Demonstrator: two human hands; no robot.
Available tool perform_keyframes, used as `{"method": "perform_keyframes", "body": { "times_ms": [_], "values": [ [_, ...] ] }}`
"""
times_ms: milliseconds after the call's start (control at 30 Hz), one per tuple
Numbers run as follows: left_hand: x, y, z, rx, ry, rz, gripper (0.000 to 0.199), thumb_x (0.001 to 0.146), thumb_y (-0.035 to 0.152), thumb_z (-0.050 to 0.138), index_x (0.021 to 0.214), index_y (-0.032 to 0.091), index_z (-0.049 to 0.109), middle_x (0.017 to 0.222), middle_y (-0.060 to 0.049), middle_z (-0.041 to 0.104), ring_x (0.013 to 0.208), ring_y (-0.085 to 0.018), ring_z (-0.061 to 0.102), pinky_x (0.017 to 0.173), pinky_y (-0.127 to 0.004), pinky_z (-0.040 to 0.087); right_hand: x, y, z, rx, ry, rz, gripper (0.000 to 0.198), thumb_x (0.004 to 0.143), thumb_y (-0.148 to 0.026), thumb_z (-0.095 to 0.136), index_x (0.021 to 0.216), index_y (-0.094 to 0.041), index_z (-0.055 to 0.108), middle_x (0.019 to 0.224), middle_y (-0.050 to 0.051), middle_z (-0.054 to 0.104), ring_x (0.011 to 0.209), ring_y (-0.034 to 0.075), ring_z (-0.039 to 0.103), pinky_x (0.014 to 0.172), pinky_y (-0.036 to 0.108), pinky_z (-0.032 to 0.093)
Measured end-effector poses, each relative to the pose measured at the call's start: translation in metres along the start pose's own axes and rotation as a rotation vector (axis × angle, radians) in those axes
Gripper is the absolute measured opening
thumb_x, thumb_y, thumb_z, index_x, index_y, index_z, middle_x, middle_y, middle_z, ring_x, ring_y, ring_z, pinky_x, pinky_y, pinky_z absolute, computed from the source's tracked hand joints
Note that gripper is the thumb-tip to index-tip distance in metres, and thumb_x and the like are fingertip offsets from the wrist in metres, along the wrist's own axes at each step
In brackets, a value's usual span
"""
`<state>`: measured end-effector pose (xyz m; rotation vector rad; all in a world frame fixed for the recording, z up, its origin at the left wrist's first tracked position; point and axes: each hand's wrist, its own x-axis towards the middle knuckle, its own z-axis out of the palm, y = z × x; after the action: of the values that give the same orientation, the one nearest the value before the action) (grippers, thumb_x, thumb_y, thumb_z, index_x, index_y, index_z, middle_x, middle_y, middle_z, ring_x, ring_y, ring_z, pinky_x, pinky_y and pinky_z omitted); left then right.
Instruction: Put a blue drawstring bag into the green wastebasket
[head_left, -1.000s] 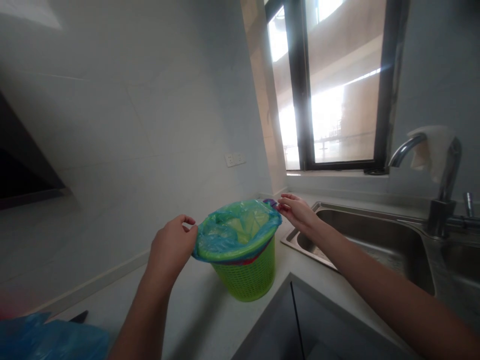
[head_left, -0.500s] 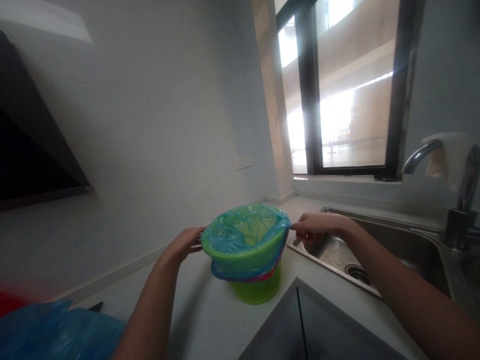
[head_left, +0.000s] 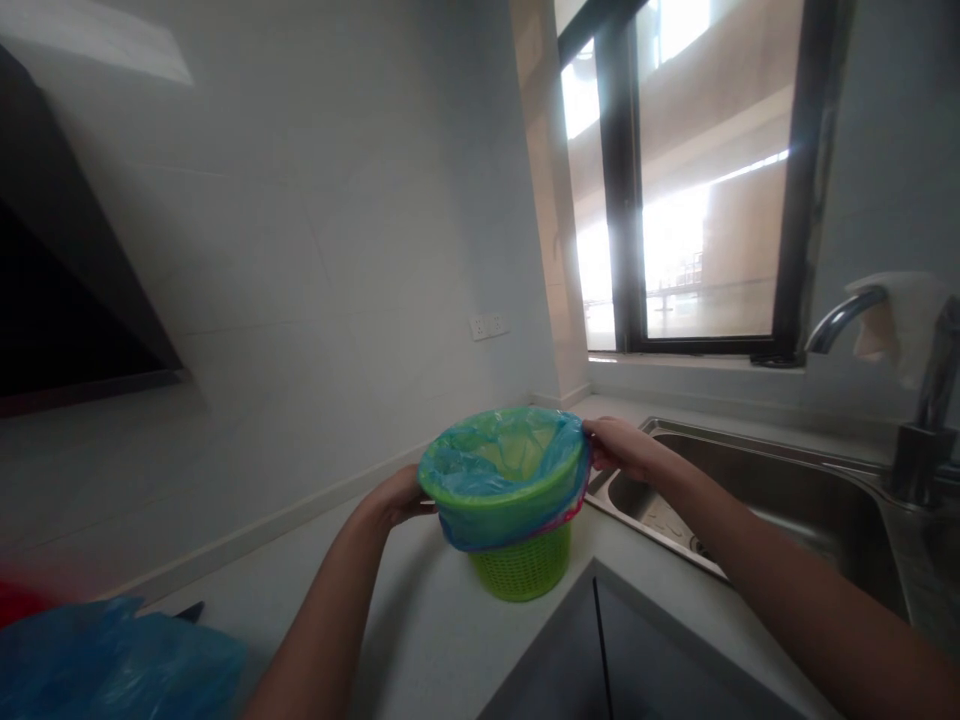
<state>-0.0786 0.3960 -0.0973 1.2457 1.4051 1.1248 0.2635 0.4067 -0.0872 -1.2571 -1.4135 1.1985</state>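
Observation:
A green plastic wastebasket with a lattice lower wall stands upright on the counter. It is lined with a thin blue garbage bag, whose edge is folded down over the rim and shows a pinkish-red drawstring at the lower right. My left hand holds the rim at the left, its fingers partly hidden under the overhang. At the right side of the rim, my right hand pinches the bag edge against the basket, with some fingertips behind the plastic.
Right of the basket is a steel sink with a curved faucet and a cloth on it. A dark grey panel lies in front. Another blue plastic bag rests at lower left, beside a dark pointed object.
The basket has shifted slightly right. My left hand has followed it and lies further around the rim. My right hand has moved up and left onto the rim and bag edge.

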Motion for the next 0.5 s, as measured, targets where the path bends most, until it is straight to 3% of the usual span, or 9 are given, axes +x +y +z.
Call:
{"method": "perform_keyframes", "body": {
  "times_ms": [100, 200, 367, 500],
  "values": [
    [0.002, 0.004, 0.002, 0.029, 0.018, -0.013, 0.023, 0.051, 0.029, 0.077, 0.069, 0.016, 0.070, 0.077, -0.010, 0.073, 0.075, -0.023, 0.067, 0.071, -0.035, 0.056, 0.004, 0.001, 0.001, -0.207, 0.314, -0.143, 0.007, 0.077, -0.023, 0.060, 0.078, -0.020, 0.053, 0.044, -0.004, 0.048, 0.041, 0.013, 0.045, 0.043, 0.024, 0.032],
    [0.003, 0.008, 0.004, 0.049, 0.103, 0.048, 0.021, 0.052, 0.030, 0.074, 0.066, 0.016, 0.068, 0.067, -0.007, 0.069, 0.065, -0.020, 0.062, 0.065, -0.033, 0.054, 0.004, 0.002, 0.004, -0.277, 0.476, -0.287, 0.026, 0.073, -0.021, 0.063, 0.095, -0.021, 0.050, 0.052, -0.005, 0.053, 0.049, 0.016, 0.052, 0.048, 0.024, 0.034],
    [0.008, 0.008, 0.001, 0.024, 0.235, 0.168, 0.028, 0.054, 0.036, 0.073, 0.070, 0.015, 0.065, 0.055, -0.001, 0.060, 0.048, -0.014, 0.050, 0.048, -0.026, 0.040, -0.006, -0.003, 0.011, 0.009, 0.246, -0.330, 0.046, 0.072, -0.022, 0.066, 0.111, -0.023, 0.041, 0.051, -0.011, 0.052, 0.041, 0.013, 0.047, 0.041, 0.022, 0.031],
    [0.010, 0.011, -0.002, -0.024, 0.368, 0.302, 0.037, 0.051, 0.041, 0.079, 0.072, 0.016, 0.062, 0.055, 0.001, 0.058, 0.048, -0.013, 0.049, 0.046, -0.023, 0.035, -0.021, -0.012, 0.013, -0.075, 0.222, -0.436, 0.039, 0.074, -0.020, 0.066, 0.108, -0.023, 0.048, 0.057, -0.009, 0.058, 0.041, 0.010, 0.050, 0.041, 0.020, 0.036]
  ]
}}
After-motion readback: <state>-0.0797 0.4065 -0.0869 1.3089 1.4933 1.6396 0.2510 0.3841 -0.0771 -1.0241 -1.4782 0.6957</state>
